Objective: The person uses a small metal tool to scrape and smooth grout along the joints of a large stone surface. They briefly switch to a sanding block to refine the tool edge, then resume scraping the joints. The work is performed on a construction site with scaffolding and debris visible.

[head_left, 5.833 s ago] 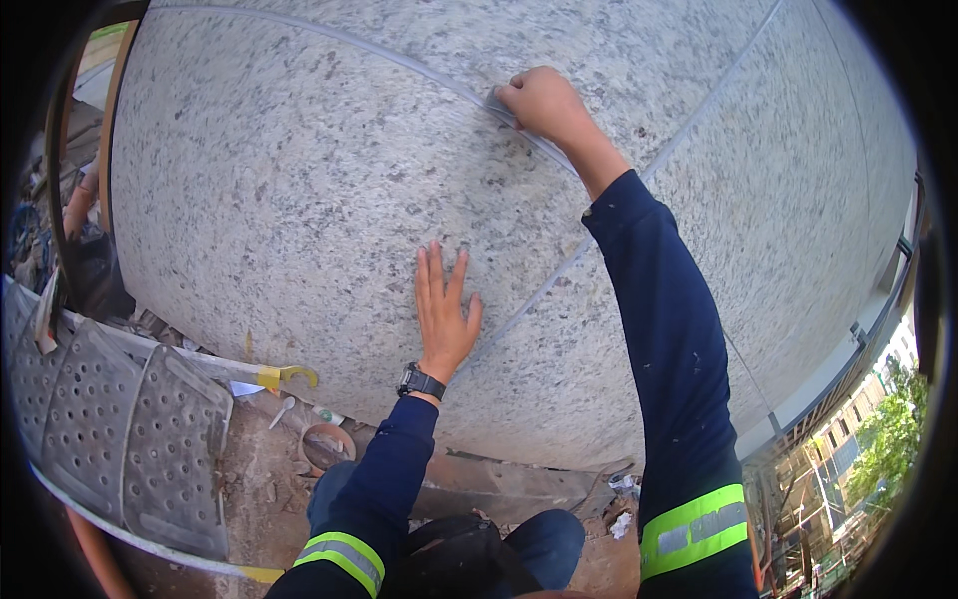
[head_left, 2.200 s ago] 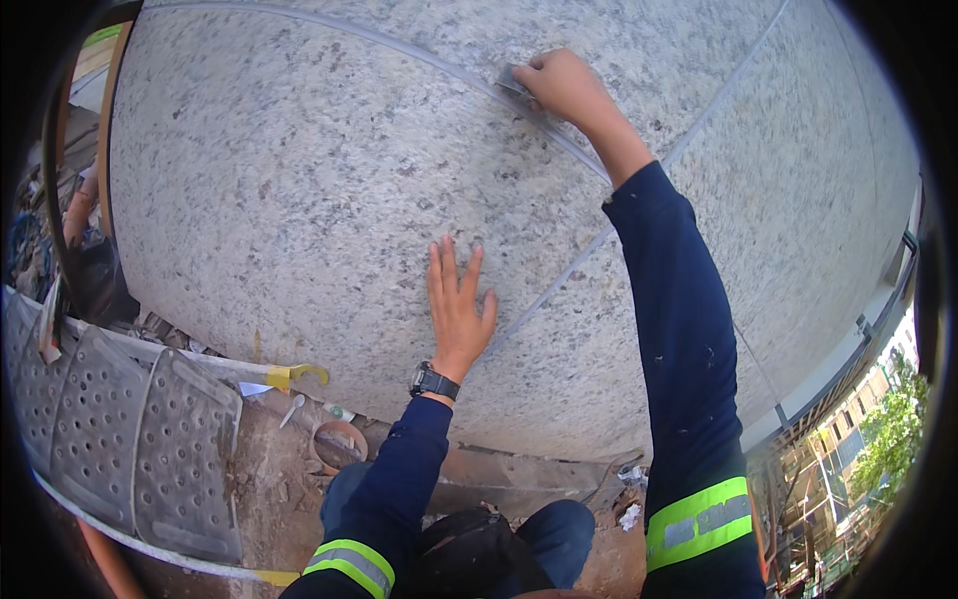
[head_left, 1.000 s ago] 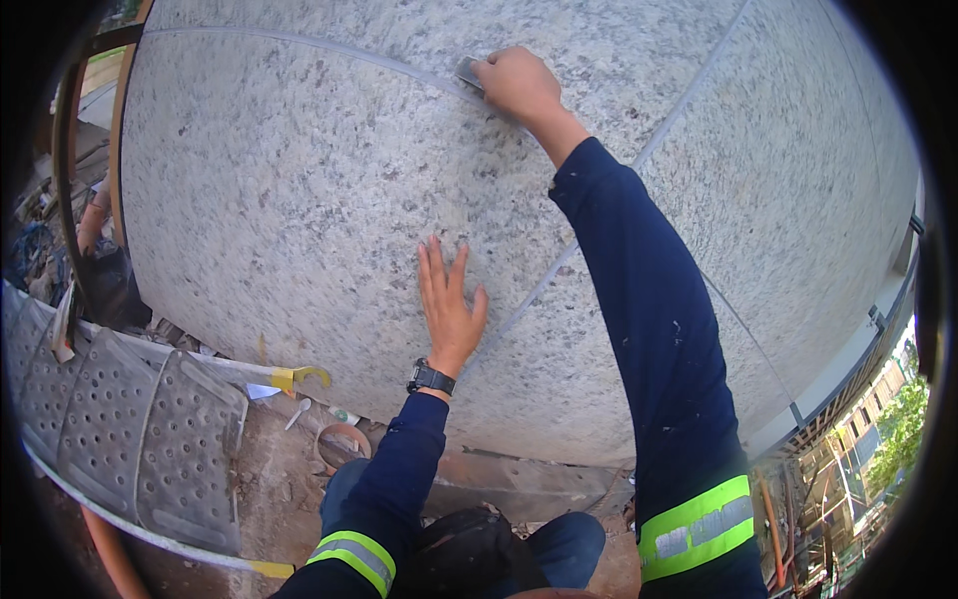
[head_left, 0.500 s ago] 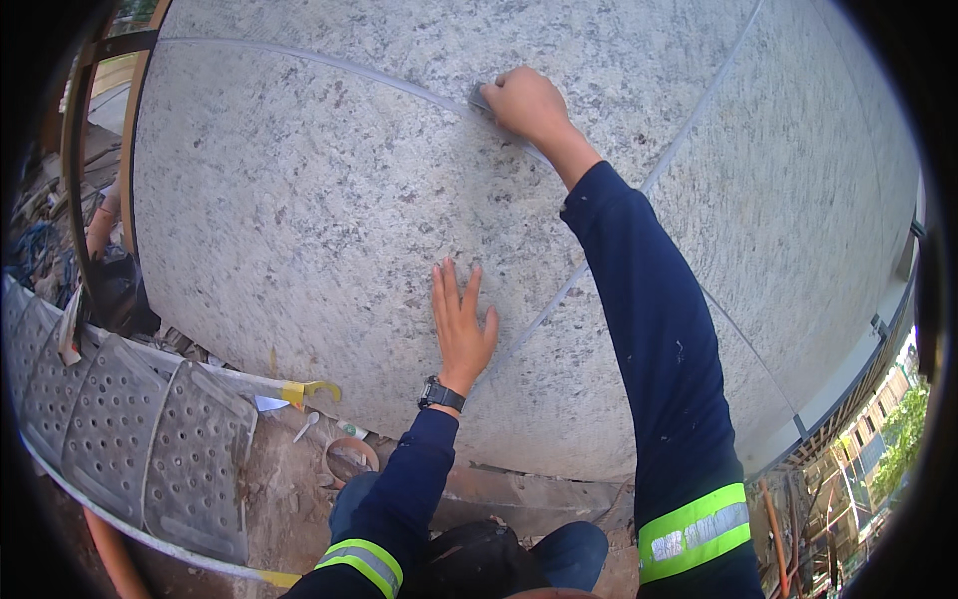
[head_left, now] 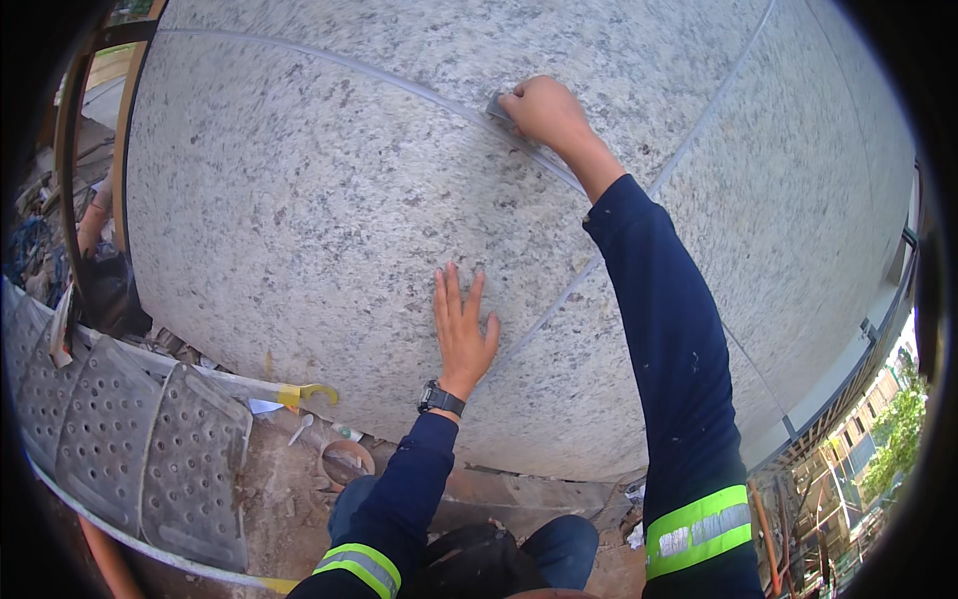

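the right hand (head_left: 544, 110) is closed around a small grey tool (head_left: 498, 106), pressing it on the pale joint line (head_left: 399, 85) high on the speckled stone wall (head_left: 299, 220) — only the tool's left end shows past the knuckles. the left hand (head_left: 462, 329) lies flat and open on the stone lower down, fingers spread, holding nothing — a black wristwatch (head_left: 440, 397) on its wrist. perforated metal planks (head_left: 130, 439) lie lower left.
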The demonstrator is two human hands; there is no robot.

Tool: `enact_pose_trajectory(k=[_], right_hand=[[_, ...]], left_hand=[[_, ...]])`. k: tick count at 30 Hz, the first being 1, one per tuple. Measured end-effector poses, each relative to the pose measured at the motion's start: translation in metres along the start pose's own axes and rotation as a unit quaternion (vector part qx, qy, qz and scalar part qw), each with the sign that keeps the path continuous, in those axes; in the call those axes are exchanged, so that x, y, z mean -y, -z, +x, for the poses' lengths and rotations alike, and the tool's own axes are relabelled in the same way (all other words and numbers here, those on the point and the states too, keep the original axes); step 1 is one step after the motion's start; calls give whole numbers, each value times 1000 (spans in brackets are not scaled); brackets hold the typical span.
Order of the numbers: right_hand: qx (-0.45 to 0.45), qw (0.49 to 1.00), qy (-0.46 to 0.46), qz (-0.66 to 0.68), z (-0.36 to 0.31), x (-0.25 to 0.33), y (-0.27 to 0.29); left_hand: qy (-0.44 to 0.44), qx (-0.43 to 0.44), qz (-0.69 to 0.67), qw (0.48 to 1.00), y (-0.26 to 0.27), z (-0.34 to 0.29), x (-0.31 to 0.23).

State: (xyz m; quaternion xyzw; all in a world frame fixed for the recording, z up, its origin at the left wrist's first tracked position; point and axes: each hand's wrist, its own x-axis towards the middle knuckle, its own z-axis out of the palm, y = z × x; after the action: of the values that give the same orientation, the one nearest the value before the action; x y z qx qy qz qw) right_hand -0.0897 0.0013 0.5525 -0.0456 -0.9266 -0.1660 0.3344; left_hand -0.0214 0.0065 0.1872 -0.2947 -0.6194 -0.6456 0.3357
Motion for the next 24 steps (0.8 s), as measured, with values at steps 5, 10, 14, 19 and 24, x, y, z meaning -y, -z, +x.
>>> enact_pose_trajectory(k=[5, 10, 14, 19, 24], right_hand=[[7, 1000, -8, -24, 6, -5, 4], [35, 996, -36, 77, -3, 13, 5], [26, 999, -21, 17, -5, 10, 6], [-13, 999, -6, -33, 0, 1, -2], [-13, 999, -22, 19, -1, 3, -4]], left_hand=[[-4, -6, -7, 1000, -5, -1, -5], [15, -12, -11, 1000, -2, 0, -3], [6, -4, -19, 1000, 2, 1, 3], [8, 2, -12, 1000, -1, 0, -3], [9, -17, -18, 1000, -5, -1, -4]])
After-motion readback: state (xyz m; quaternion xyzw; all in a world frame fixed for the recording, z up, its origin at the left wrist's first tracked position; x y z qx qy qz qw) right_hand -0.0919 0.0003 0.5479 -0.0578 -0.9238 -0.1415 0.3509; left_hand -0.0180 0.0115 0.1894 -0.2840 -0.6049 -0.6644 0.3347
